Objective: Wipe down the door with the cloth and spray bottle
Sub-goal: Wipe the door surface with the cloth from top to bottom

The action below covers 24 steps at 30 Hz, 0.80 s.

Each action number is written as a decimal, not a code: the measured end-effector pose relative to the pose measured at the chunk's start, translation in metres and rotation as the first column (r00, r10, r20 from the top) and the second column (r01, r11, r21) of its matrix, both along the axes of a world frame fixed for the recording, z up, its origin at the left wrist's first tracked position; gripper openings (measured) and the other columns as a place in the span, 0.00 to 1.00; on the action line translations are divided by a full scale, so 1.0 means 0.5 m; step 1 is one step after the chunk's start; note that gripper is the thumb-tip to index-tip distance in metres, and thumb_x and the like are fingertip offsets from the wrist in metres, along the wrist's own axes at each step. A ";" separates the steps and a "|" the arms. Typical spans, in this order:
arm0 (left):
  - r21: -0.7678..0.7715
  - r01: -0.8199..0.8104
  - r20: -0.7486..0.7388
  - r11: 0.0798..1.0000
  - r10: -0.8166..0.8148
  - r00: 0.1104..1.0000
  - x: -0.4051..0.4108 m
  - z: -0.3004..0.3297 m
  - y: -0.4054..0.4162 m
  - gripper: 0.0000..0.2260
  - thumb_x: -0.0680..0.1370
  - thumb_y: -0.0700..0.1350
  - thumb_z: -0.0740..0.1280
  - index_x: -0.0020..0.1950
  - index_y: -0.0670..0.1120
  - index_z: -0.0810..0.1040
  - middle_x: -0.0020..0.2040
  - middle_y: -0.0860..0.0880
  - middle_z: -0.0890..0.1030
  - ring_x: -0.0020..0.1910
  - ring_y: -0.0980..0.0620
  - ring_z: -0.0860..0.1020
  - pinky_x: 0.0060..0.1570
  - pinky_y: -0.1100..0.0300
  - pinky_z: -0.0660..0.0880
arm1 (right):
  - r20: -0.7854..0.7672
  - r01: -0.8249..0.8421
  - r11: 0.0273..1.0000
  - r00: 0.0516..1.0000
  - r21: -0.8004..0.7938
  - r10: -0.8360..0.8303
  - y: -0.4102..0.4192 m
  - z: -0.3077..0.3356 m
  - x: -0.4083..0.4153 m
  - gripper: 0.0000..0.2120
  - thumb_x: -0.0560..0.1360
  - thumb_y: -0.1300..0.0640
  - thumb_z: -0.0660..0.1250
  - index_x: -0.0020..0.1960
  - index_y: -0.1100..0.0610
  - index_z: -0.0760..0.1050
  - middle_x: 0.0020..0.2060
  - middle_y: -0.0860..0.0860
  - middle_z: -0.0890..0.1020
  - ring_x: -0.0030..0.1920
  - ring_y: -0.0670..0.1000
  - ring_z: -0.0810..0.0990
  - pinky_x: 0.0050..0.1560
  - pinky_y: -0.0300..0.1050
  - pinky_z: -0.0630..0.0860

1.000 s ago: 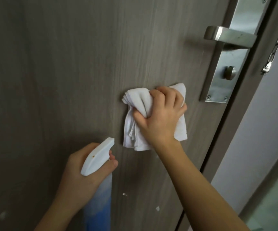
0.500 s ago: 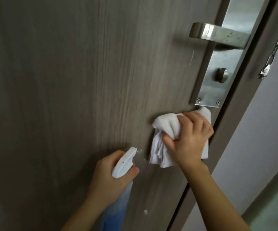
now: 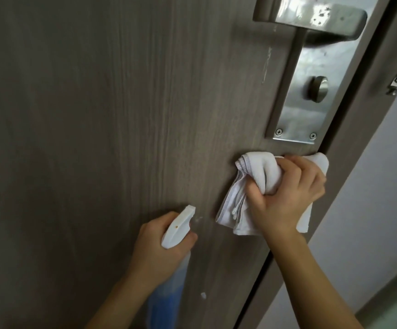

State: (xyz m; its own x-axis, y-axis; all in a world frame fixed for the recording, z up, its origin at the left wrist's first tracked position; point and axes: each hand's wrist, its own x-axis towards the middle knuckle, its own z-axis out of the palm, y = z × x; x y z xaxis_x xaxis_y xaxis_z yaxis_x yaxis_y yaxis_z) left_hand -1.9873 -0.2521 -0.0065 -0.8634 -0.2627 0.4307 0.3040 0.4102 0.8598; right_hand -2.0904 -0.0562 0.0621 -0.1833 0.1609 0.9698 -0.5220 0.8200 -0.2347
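My right hand (image 3: 285, 198) bunches the cloth (image 3: 247, 186) flat against the door (image 3: 121, 115), just under the lock plate (image 3: 311, 103); left hand (image 3: 154, 250) grips the bottle (image 3: 176, 229) nozzle-forward, ready to spray

Light is dim and soft over the door (image 3: 97, 115), darkest toward its left edge and lower left corner. Brightness comes from the right, where the pale wall (image 3: 371, 210) glows. The metal lock plate (image 3: 311, 110) and lever handle (image 3: 311, 15) carry hazy white glare. The cloth (image 3: 259, 172) casts a soft shadow leftward. Slight motion blur softens everything; straight lines bow near the frame edges.
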 end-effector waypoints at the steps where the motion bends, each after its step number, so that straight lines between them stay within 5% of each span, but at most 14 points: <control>1: -0.010 -0.004 0.000 1.000 0.004 1.000 0.000 -0.001 0.003 0.07 0.68 0.52 0.73 0.42 0.51 0.82 0.36 0.53 0.83 0.37 0.53 0.82 0.37 0.54 0.80 | -0.010 0.000 1.000 1.000 -0.005 0.000 -0.001 -0.001 -0.001 0.22 0.67 0.43 0.68 0.55 0.53 0.72 0.55 0.56 0.78 0.60 0.58 0.70 0.57 0.63 0.67; 5: 0.004 -0.036 0.041 0.999 0.036 0.999 0.009 -0.004 0.012 0.07 0.70 0.51 0.76 0.42 0.51 0.82 0.38 0.52 0.83 0.40 0.53 0.82 0.38 0.59 0.81 | -0.024 -0.011 1.000 1.000 -0.009 0.010 -0.005 -0.004 -0.002 0.22 0.67 0.44 0.69 0.55 0.54 0.72 0.56 0.54 0.76 0.60 0.58 0.70 0.57 0.62 0.67; 12: 0.076 0.053 0.035 0.996 -0.056 0.998 0.012 -0.018 0.011 0.12 0.67 0.57 0.72 0.45 0.53 0.80 0.36 0.50 0.82 0.35 0.50 0.82 0.38 0.50 0.80 | -0.037 -0.017 1.000 0.999 0.000 0.017 -0.005 -0.011 -0.008 0.21 0.67 0.47 0.70 0.55 0.56 0.72 0.55 0.57 0.77 0.59 0.60 0.71 0.59 0.59 0.66; 20: 0.155 0.099 -0.029 0.983 -0.096 0.995 0.039 -0.019 -0.060 0.16 0.65 0.57 0.74 0.44 0.47 0.83 0.39 0.48 0.85 0.41 0.49 0.84 0.41 0.62 0.81 | 0.005 0.007 0.988 1.000 -0.151 -0.007 -0.058 -0.040 0.006 0.22 0.66 0.47 0.68 0.55 0.57 0.72 0.54 0.60 0.77 0.59 0.58 0.70 0.58 0.62 0.69; 24: 0.113 0.121 -0.090 0.986 -0.111 0.990 0.061 0.017 -0.125 0.15 0.65 0.55 0.74 0.44 0.45 0.83 0.39 0.47 0.85 0.40 0.54 0.84 0.41 0.68 0.78 | -0.018 0.006 0.998 1.000 -0.055 -0.007 -0.165 -0.096 0.026 0.22 0.73 0.39 0.63 0.55 0.55 0.71 0.56 0.55 0.75 0.58 0.60 0.73 0.57 0.61 0.68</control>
